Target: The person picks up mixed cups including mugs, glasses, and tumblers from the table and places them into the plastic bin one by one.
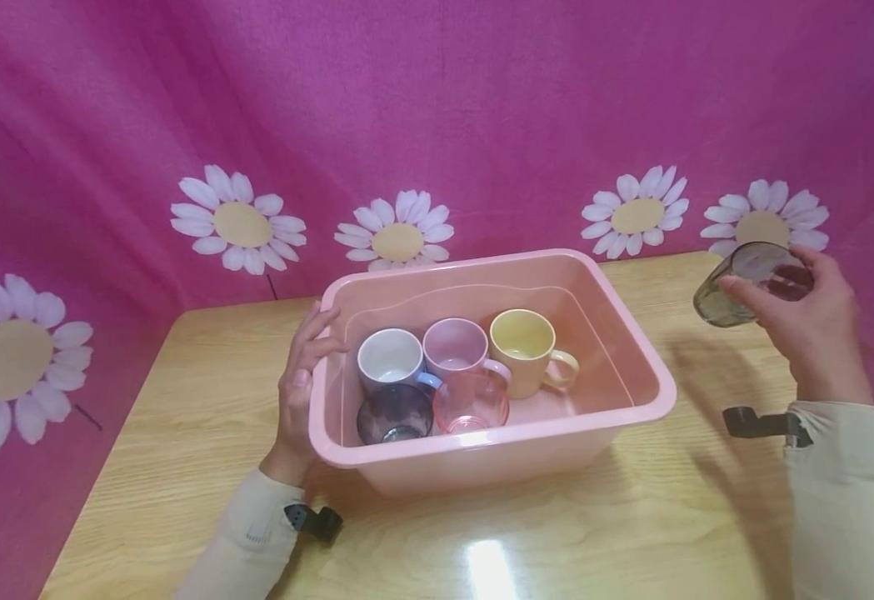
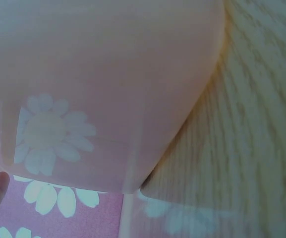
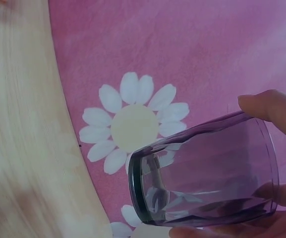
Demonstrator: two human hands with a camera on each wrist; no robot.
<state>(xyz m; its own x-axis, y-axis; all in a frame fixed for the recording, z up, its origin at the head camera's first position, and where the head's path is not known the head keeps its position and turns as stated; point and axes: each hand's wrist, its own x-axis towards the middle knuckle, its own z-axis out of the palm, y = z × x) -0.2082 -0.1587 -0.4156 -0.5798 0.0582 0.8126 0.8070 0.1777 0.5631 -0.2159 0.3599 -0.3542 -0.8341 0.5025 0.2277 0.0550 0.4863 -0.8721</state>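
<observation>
My right hand [image 1: 819, 308] holds a tinted clear glass [image 1: 725, 292] by its rim end, tilted on its side above the table's right part. In the right wrist view the glass [image 3: 207, 171] has its thick base pointing left, thumb on one side and fingers on the other. At the left end of a pink plastic tub [image 1: 481, 457], my left hand [image 1: 297, 392] grips the rim, fingers lapping over it. Inside the tub stand a white mug [image 1: 390, 357], a pink mug [image 1: 455, 346], a yellow mug [image 1: 524, 350], a dark glass [image 1: 395, 415] and a pink glass [image 1: 471, 404].
The tub stands on a light wooden table [image 1: 204, 417]. Behind and at both sides hangs a magenta cloth [image 1: 481, 108] with large white daisies. The mugs and glasses crowd the tub's left and middle; bare tub floor shows at the right.
</observation>
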